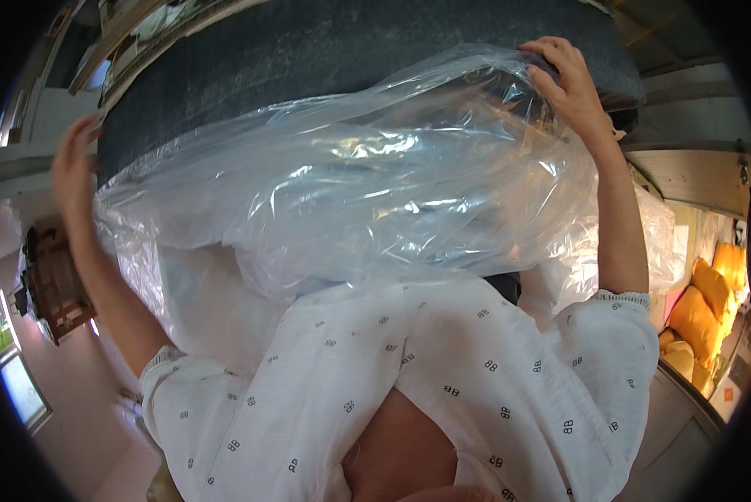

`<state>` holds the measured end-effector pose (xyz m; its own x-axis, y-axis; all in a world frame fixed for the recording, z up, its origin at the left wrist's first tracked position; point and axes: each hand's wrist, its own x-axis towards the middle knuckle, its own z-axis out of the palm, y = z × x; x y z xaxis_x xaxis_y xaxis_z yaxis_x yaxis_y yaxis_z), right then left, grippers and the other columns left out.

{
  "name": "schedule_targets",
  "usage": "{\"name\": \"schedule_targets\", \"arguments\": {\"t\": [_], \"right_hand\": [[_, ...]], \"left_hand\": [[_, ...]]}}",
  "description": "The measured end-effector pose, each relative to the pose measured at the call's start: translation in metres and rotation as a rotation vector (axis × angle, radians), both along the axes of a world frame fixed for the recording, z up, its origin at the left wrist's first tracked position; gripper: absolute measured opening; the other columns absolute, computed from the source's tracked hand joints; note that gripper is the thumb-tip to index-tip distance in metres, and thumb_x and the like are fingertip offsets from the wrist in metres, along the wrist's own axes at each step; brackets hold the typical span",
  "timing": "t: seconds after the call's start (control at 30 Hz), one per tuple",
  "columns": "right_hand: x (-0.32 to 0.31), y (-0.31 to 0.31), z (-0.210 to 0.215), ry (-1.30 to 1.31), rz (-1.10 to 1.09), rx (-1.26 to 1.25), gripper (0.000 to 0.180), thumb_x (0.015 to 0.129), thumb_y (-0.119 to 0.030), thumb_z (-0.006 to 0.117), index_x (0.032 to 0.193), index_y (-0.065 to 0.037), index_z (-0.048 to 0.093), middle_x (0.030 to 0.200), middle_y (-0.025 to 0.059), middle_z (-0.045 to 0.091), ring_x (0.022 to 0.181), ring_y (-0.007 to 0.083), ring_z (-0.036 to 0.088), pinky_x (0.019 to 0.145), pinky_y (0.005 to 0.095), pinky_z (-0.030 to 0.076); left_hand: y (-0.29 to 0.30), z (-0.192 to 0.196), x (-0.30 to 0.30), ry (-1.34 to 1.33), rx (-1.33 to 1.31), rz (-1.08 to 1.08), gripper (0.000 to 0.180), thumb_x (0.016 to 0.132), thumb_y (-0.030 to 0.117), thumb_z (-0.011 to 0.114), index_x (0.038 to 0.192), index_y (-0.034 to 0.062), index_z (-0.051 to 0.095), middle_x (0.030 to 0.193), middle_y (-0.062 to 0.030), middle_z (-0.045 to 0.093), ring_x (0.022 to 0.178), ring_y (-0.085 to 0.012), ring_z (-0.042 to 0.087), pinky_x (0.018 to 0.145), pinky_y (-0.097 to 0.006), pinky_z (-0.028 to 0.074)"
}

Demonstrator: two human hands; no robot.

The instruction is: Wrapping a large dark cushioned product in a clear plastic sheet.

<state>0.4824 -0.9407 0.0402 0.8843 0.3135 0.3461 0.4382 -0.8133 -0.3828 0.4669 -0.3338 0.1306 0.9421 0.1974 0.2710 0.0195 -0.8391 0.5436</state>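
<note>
A wide, clear plastic sheet (325, 188) lies crumpled in folds over the near part of a dark tabletop (250, 79). Its near side drapes off the table toward my white patterned shirt. At the far right edge of the plastic, my right hand (569, 92) has its thumb and fingers bent around the film, gripping it. My left hand (74, 171) is beside the table's left end, just past the left end of the plastic. Its fingers reach forward and look slightly parted, with nothing visible in them.
Yellow-orange bundles (702, 314) are piled at the far right, near a pale wooden panel (685, 180). More clear plastic (656, 238) hangs beyond my right forearm. A brown wooden stool-like object (57, 284) stands on the floor at left. Wooden strips (120, 42) lie past the table's far left corner.
</note>
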Motion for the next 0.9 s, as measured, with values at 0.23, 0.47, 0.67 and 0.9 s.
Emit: {"name": "schedule_targets", "arguments": {"t": [0.23, 0.47, 0.67, 0.9], "right_hand": [[-0.059, 0.023, 0.008, 0.163, 0.244, -0.045, 0.019, 0.071, -0.012, 0.067, 0.082, -0.005, 0.053, 0.085, 0.006, 0.054, 0.086, 0.0222, 0.05, 0.08, 0.0327, 0.036], [-0.13, 0.028, 0.018, 0.743, 0.257, 0.243, 0.014, 0.075, -0.01, 0.063, 0.08, -0.001, 0.053, 0.074, 0.0058, 0.055, 0.07, 0.0177, 0.052, 0.063, 0.0281, 0.042], [-0.119, 0.009, -0.002, 1.133, 0.117, 0.512, 0.019, 0.083, -0.021, 0.059, 0.088, -0.003, 0.059, 0.079, 0.0038, 0.061, 0.07, 0.0114, 0.055, 0.063, 0.0257, 0.045], [-0.066, 0.055, -0.028, -0.145, 0.318, -0.036, 0.015, 0.082, -0.02, 0.056, 0.086, -0.005, 0.055, 0.076, 0.0084, 0.055, 0.068, 0.0215, 0.052, 0.064, 0.0309, 0.043]], "left_hand": [[-0.187, -0.079, -0.036, 0.081, -0.025, -0.441, 0.023, 0.078, 0.012, 0.065, 0.099, 0.0031, 0.062, 0.094, -0.0046, 0.059, 0.086, -0.0145, 0.057, 0.076, -0.025, 0.044], [-0.226, -0.105, -0.052, 0.042, 0.133, -0.525, 0.019, 0.075, 0.013, 0.066, 0.092, 0.0065, 0.062, 0.095, -0.0056, 0.055, 0.082, -0.0207, 0.056, 0.068, -0.028, 0.045], [-0.238, -0.097, -0.065, 0.19, -0.301, -0.555, 0.01, 0.076, 0.009, 0.062, 0.085, 0.004, 0.059, 0.084, -0.003, 0.054, 0.075, -0.013, 0.054, 0.063, -0.023, 0.041], [-0.246, -0.077, -0.092, 0.178, -0.469, -0.555, 0.008, 0.074, 0.006, 0.064, 0.082, 0.0037, 0.062, 0.079, 0.0006, 0.049, 0.068, -0.0062, 0.047, 0.061, -0.02, 0.037]]}}
